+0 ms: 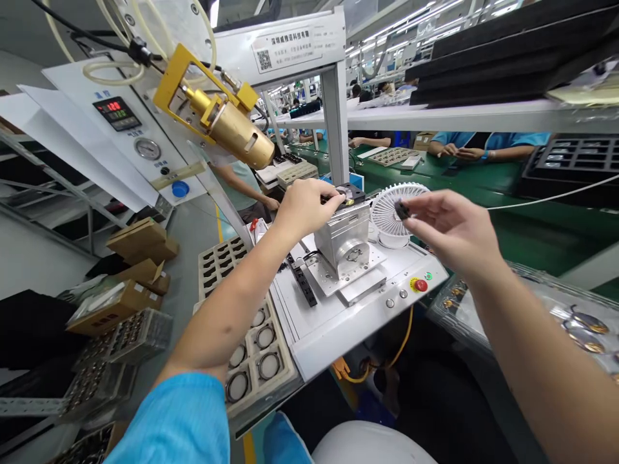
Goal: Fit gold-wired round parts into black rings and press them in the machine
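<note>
My left hand (309,205) reaches to the top of a silver metal fixture (342,238). Its thumb and fingertips are pinched together beside a black holder (355,192) on that fixture; whatever lies between them is hidden. Held up in front of a white desk fan (387,200), my right hand (452,229) grips a small dark part (401,209) between thumb and fingers. A gold-coloured heating cylinder (244,138) hangs from the machine, up and left of the fixture.
Left of the machine stands a beige tray (285,374) with round rings in its pockets. A red emergency button (420,285) sits at the machine's front right. At right is a clear plastic box (527,283) of metal-rimmed parts. Co-workers' hands (464,151) show across the green bench.
</note>
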The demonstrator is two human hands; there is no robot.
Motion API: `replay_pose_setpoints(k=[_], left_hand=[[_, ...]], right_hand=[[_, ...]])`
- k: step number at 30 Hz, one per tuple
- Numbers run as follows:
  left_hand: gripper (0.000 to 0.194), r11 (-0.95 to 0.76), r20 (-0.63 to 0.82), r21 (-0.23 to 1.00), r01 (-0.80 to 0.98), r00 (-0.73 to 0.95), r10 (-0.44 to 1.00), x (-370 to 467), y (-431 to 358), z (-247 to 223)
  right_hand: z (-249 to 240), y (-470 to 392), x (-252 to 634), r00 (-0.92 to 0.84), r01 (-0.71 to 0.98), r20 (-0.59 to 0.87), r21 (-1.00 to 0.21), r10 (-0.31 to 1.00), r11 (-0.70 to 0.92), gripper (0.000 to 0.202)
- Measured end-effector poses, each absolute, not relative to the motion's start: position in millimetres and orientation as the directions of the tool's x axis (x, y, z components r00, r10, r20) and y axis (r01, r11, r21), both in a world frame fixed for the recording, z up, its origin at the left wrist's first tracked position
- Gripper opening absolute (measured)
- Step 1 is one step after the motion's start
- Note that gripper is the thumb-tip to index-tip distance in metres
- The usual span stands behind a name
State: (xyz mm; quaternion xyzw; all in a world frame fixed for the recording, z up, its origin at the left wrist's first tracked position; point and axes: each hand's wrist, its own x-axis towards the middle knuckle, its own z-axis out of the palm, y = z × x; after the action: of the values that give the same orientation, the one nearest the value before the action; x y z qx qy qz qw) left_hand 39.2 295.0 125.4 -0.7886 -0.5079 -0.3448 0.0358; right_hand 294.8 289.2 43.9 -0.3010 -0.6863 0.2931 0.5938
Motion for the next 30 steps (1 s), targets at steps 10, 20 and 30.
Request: replay_pose_setpoints(k=[10,20,30], left_hand=[[0.091,-0.465,0.282,0.145,0.874,0.414,0.866,26,285,113],[0.070,-0.518,0.358,0.296,0.802,0.410,0.839,10,194,97],[0.042,0.063,-0.092,0.927,0.370,0.062,0.994,32,83,-53]], right_hand=[[-94,245,373,-0.002,0.185,-0.107,-0.977,0.994,-0.105,0.071],[-135,258,353,-0.187,0.550,-0.232,-0.830,0.955,-0.094,0.103],[-124,230,358,-0.232,0.408,-0.207,-0.908,0.951,-0.098,0.067]])
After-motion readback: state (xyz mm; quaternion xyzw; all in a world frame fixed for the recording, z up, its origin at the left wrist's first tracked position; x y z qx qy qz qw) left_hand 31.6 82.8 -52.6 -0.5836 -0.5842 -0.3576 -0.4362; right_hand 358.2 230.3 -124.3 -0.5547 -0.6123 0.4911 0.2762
